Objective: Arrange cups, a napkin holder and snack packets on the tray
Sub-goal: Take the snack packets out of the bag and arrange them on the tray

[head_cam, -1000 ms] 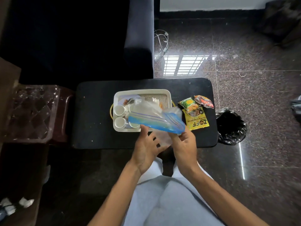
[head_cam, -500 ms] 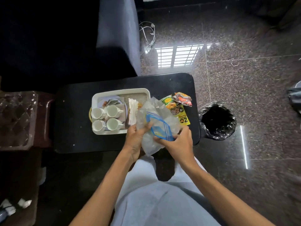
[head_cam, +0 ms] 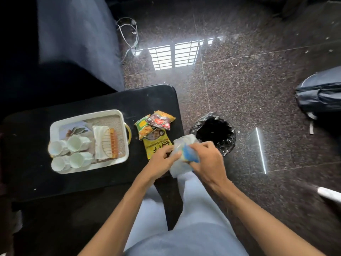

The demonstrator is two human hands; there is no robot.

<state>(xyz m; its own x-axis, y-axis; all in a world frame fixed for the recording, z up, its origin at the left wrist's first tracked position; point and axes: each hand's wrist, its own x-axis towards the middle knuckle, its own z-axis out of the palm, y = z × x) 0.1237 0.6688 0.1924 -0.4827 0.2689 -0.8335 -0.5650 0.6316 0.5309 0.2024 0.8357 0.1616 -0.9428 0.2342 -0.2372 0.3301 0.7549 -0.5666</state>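
Plastic bag [head_cam: 180, 166], crumpled: right of tray [head_cam: 88, 114], grasped by left hand [head_cam: 160, 159] and right hand [head_cam: 208, 160]. Snack packets [head_cam: 155, 130]: right of tray. Cups [head_cam: 78, 143], napkin holder [head_cam: 109, 143]: inside tray.

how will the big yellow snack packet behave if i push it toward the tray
The flat yellow snack packet looks thin and glossy, so it would probably slide easily and feel light. It likely bends rather than staying stiff. The green packet and red packet overlap its far end, so pushing may drag them along.
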